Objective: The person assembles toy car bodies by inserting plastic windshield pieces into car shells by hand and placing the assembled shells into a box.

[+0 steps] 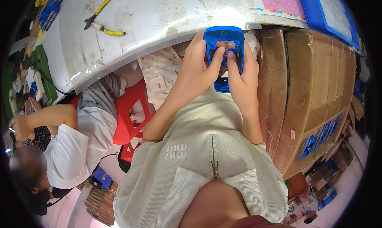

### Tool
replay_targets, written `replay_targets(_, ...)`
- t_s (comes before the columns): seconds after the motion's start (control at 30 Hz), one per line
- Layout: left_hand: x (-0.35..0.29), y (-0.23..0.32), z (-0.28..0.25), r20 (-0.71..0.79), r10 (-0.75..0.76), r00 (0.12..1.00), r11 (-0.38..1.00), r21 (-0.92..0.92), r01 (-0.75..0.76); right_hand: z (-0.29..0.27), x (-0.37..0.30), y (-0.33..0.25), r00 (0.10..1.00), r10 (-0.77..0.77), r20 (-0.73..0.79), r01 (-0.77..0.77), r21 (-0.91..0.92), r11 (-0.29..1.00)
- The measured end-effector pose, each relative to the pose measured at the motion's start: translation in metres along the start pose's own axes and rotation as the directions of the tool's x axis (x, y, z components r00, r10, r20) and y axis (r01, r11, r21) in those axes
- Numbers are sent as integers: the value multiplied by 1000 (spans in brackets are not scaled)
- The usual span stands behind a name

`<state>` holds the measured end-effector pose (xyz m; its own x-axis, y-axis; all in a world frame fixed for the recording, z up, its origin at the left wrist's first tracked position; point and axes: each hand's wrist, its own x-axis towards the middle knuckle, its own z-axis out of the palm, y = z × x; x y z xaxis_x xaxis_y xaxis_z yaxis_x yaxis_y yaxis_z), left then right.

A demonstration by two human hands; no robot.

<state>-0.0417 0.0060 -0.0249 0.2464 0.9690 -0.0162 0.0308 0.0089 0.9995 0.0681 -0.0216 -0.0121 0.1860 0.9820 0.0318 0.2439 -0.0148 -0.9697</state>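
Between both hands, at the table's near edge, is a blue plastic shell (223,32) shaped like a toy car body, with openings through its middle. My left hand (199,63) grips its left side, the thumb reaching into the central opening. On the right side my right hand (243,78) is wrapped around it, its thumb also pressed inside, close to the left one. A smaller blue part (225,61) shows beneath the thumbs; whether it is separate from the shell I cannot tell. The fingers behind the shell are mostly hidden.
Yellow-handled cutting pliers (102,28) lie on the white table (159,17). A blue tray (314,5) stands at the far right, above large cardboard boxes (314,69). At left, beside a red stool (129,120), a person in white (75,148) sits working.
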Motion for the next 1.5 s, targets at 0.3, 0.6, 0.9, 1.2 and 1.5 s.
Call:
replay_targets(0.3,-2,0,4,-68,-27,997,987,-162,15,1,1,1,1000,5,3,-5,-64,998)
replay_targets(0.6,1,2,-3,-126,-44,991,998,43,50,-5,-4,-1,977,145,155,-179,236,955)
replay_targets(0.9,4,0,-3,-146,18,989,1000,-5,-19,-6,-5,5,955,182,237,-226,175,958)
replay_targets(1.2,5,-2,-1,-152,49,987,997,-53,-57,-4,-5,6,964,178,199,-211,163,964)
replay_targets(1.5,4,-3,-7,-115,8,993,1000,-15,-10,1,-4,10,973,174,151,-200,176,964)
